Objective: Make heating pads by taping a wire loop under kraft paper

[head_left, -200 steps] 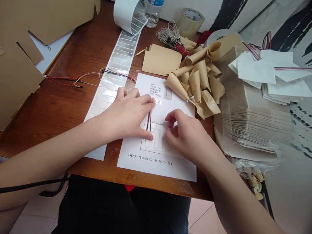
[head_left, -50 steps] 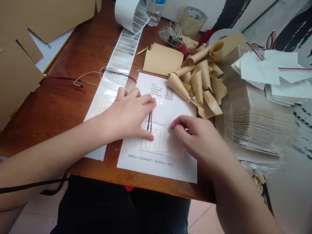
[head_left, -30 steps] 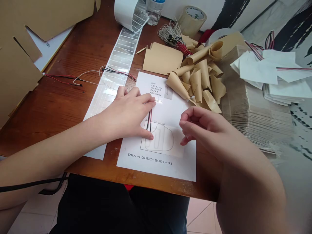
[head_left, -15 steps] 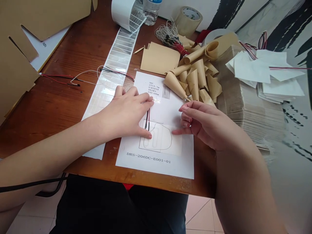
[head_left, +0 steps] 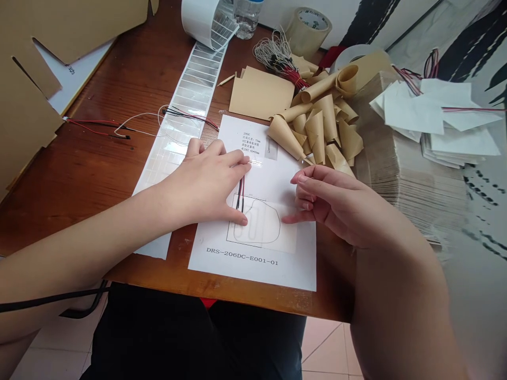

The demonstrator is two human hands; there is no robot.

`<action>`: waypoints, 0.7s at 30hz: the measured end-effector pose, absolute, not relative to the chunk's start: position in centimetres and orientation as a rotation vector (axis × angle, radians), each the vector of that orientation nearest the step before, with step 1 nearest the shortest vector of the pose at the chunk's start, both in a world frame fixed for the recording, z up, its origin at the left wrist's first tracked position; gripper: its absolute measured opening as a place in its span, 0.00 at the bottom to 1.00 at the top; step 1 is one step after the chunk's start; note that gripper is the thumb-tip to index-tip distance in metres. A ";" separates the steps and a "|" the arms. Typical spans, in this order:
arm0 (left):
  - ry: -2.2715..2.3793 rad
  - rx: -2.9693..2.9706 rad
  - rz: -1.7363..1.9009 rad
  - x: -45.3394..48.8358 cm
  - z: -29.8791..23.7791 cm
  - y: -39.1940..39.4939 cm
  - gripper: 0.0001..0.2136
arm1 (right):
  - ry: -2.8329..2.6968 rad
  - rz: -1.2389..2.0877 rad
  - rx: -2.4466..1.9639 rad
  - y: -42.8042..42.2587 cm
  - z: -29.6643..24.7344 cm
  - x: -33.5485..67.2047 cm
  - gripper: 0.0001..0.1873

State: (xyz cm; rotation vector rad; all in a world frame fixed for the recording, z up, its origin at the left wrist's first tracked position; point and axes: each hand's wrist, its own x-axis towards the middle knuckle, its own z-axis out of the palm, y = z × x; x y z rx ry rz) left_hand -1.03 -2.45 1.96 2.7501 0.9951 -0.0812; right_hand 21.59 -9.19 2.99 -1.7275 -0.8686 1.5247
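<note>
A white printed sheet [head_left: 253, 264] marked DRS-206DC-E001-01 lies at the table's near edge. On its drawn outline sits a thin wire loop [head_left: 263, 227] with red and black leads [head_left: 241, 189]. My left hand [head_left: 206, 182] lies flat on the sheet, fingers spread, with thumb and forefinger pressing down either side of the leads. My right hand [head_left: 328, 203] hovers at the sheet's right edge. Its fingers are curled, and one fingertip touches the paper beside the loop. Nothing shows in it.
A strip of clear label stickers [head_left: 184, 111] runs from a white roll [head_left: 206, 21] at the back. Curled brown backing papers [head_left: 320, 126], a wire bundle [head_left: 277, 55], a tape roll [head_left: 309, 26] and a stack of sheets [head_left: 412, 169] crowd the right. Cardboard [head_left: 27, 105] lies left.
My right hand let go of the wire loop, lifted up and to the right, then came back down to the sheet's right edge. My left hand stayed pressed on the leads.
</note>
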 end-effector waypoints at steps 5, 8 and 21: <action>0.996 2.752 -0.096 -1.0 2.1 -2.4 0.38 | -0.845 1.536 -1.725 -9.3 2.9 21.6 0.16; 0.997 2.745 -0.102 -1.0 2.2 -2.5 0.37 | -0.849 1.546 -1.701 -9.4 2.8 21.7 0.16; 0.998 2.739 -0.112 -1.0 2.1 -2.4 0.39 | -0.832 1.594 -1.684 -9.5 3.1 21.4 0.21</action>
